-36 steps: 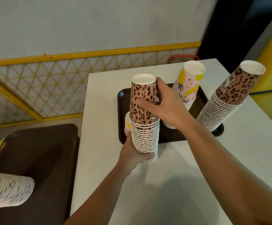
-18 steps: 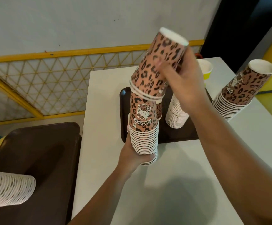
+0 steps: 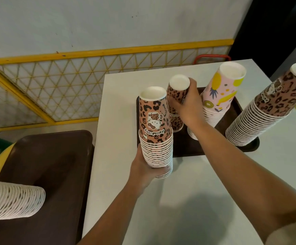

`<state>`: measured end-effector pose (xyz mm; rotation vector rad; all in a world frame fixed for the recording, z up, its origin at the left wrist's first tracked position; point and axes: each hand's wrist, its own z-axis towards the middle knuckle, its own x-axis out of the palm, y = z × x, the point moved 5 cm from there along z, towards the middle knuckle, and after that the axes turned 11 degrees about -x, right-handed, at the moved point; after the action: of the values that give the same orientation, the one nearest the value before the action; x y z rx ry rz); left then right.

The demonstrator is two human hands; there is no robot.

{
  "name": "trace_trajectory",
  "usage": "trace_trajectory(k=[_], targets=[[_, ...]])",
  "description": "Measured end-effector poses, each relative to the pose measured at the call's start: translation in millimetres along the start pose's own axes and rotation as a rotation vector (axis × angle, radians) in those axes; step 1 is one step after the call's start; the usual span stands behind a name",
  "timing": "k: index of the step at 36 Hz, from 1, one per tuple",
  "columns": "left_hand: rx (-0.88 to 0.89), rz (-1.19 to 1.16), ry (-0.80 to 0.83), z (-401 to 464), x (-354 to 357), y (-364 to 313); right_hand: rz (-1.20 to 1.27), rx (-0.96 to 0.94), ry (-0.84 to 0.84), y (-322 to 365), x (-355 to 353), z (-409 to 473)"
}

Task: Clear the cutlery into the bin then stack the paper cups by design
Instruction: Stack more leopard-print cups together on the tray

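From the head camera, the left hand (image 3: 144,171) grips the lower rims of a stack of upside-down leopard-print cups (image 3: 155,129), its fingers curled round the bottom few. This stack stands upright over the tabletop (image 3: 188,200), just in front of the near left corner of a dark tray (image 3: 184,147); whether its base touches the tabletop cannot be told, since the hand hides it.

The right hand (image 3: 188,105) reaches over the left part of the tray and grips a single leopard-print cup (image 3: 177,90), upside down, with thumb and fingers curled round its wall. That cup sits tilted on top of a short leopard-print stack (image 3: 176,122) on the tray, just behind the held stack.

To the right of the hand, on the tray, a stack of pink cups with yellow fruit print (image 3: 219,96) leans away from the viewer. A tall leopard-print stack (image 3: 260,112) stands at the tray's right end, near the right edge of the tabletop, also leaning.

Left of the table, lower down, sits a brown bin (image 3: 43,172) with rounded corners. A stack of white-rimmed cups (image 3: 11,200) lies on its side across the bin's near left part. Behind runs a yellow lattice railing (image 3: 59,89) against a pale wall.
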<state>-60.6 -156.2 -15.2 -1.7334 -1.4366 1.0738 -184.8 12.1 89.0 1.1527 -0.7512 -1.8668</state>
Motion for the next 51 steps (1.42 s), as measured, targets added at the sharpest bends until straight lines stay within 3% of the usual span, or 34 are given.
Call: trace_trajectory(k=[7, 11, 14, 16, 18, 32, 39, 51], targets=[[-0.002, 0.022, 0.020, 1.3, 1.8, -3.1, -0.096, 0.045, 0.010, -12.6, 3.2, -10.3], [0.013, 0.045, 0.021, 2.8, 3.5, -6.9, 0.146, -0.086, -0.118, 33.7, -22.1, -15.2], [0.029, 0.061, 0.033, 3.8, 6.1, -9.4, 0.290, -0.094, 0.127, 62.5, -26.0, -23.1], [0.034, 0.066, 0.040, 3.9, 7.6, -10.8, 0.233, -0.073, 0.352, 70.1, -20.0, -30.9], [0.039, 0.071, 0.049, 3.1, 9.6, -12.4, 0.159, -0.070, 0.418, 71.3, -16.8, -37.2], [0.028, 0.104, 0.076, 0.9, 14.5, -15.1, 0.147, -0.091, 0.246, 78.5, -31.9, -32.3], [0.025, 0.072, 0.077, 1.7, 16.3, -15.9, 0.079, -0.091, 0.394, 81.4, -26.0, -34.2], [0.037, 0.069, 0.071, 2.0, 15.7, -17.1, 0.091, -0.117, 0.265, 91.1, -37.5, -26.8]])
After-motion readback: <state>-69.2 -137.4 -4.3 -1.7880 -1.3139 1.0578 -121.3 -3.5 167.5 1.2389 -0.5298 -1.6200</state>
